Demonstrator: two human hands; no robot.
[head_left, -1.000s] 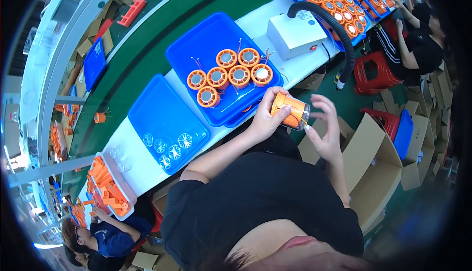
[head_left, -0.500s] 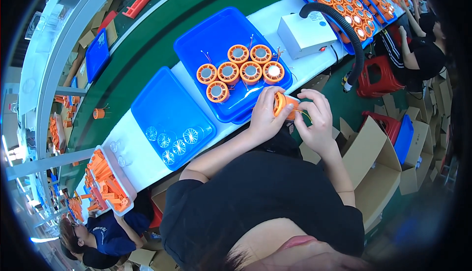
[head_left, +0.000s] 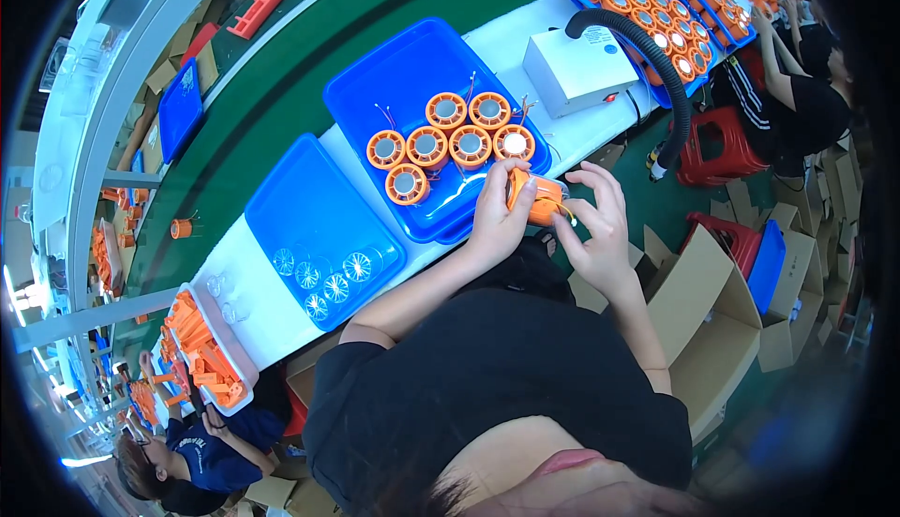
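My left hand [head_left: 499, 217] is wrapped round an orange cylindrical housing [head_left: 546, 200], tilted on its side just off the near edge of a blue tray. Thin yellow wires [head_left: 568, 213] come out of its right end. At those wires my right hand [head_left: 602, 236] has thumb and forefinger closed together, the other fingers raised and bent. In the blue tray [head_left: 375, 81] stand several like orange housings [head_left: 470, 146] with round grey or white discs on top and thin wires at their sides.
Left of it, another blue tray [head_left: 295, 189] holds several clear ribbed discs [head_left: 336, 286]. A bin [head_left: 246, 367] of orange parts stands farther left. To the right are a white box [head_left: 577, 72] with a black hose [head_left: 682, 86], full trays, and cardboard boxes [head_left: 703, 329]. Co-workers sit at both ends.
The housing has turned in my left hand, so more of its side shows and the wires lie closer to it. Both hands stay near the same spot.
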